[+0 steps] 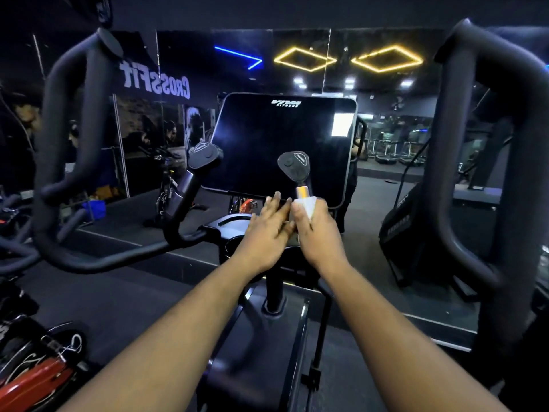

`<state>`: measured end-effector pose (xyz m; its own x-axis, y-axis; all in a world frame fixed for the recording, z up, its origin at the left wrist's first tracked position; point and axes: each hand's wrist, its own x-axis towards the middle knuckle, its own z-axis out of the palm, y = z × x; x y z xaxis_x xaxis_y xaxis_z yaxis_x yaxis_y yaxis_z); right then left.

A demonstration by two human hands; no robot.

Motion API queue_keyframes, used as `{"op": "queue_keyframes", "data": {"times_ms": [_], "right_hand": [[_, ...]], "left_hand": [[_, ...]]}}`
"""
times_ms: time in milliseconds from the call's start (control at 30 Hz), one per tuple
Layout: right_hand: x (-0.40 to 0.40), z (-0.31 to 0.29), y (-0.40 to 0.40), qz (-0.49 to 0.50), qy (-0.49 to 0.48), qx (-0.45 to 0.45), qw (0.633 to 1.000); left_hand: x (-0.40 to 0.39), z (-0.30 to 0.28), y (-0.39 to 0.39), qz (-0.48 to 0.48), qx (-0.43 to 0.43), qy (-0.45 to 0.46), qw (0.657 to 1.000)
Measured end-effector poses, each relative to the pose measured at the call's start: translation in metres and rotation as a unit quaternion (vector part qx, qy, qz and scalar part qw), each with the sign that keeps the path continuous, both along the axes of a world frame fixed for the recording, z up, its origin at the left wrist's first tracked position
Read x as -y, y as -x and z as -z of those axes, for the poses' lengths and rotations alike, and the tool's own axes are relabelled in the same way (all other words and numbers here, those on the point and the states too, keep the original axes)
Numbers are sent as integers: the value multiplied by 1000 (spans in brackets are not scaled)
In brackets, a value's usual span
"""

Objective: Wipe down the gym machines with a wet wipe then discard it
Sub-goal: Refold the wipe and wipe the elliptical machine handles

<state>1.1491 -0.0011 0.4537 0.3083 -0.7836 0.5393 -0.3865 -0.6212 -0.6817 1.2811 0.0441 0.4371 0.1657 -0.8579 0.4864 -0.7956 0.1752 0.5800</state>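
Fingers (300, 214) of the right hand (319, 233) are curling round the wipe (309, 205), bunching the white wad against the right inner grip (301, 188) just under its button pad (294, 168), so that a bright band of the grip is showing above the wipe. Beside it the left hand (264, 236) is lying flat with its fingers straight and slightly spread, holding nothing and reaching over the black tray (228, 223) toward the foot of the console (285, 144); its fingertips are blurred, so I cannot tell whether they are touching anything. To my eye the job is sitting somewhere in the wiping part, with this one grip being rubbed right now. Whether the console, the left inner grip (190, 185) or the two big outer handles (68, 150) are already clean, nothing here is telling me, for no streaks or wet marks are showing on the dark surfaces. Other machines are standing around, a red one (38, 379) low on the left among them, and those are probably waiting too. With the wipe in the hand and no bin in sight, the discarding is plainly not yet done.
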Motion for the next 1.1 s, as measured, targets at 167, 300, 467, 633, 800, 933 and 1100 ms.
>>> {"op": "queue_keyframes", "data": {"times_ms": [167, 300, 467, 633, 800, 933, 1100], "right_hand": [[-4, 14, 10, 55, 21, -90, 994], [2, -26, -13, 50, 62, -58, 995], [-6, -19, -20, 46, 113, -42, 992], [4, -20, -13, 34, 132, -80, 987], [13, -54, -34, 18, 142, -19, 990], [4, -23, -20, 25, 153, -46, 987], [7, -31, -21, 52, 141, -71, 986]], "left_hand": [[-22, -6, -18, -116, 247, -8, 962], [-28, -25, -48, -210, 343, 29, 915], [-36, -55, -100, -310, 408, 50, 858], [-35, -65, -135, -267, 350, -3, 898], [-28, -51, -138, -245, 304, 40, 920], [-22, -45, -145, -257, 315, 65, 911], [-16, -42, -148, -268, 317, 66, 908]]}}
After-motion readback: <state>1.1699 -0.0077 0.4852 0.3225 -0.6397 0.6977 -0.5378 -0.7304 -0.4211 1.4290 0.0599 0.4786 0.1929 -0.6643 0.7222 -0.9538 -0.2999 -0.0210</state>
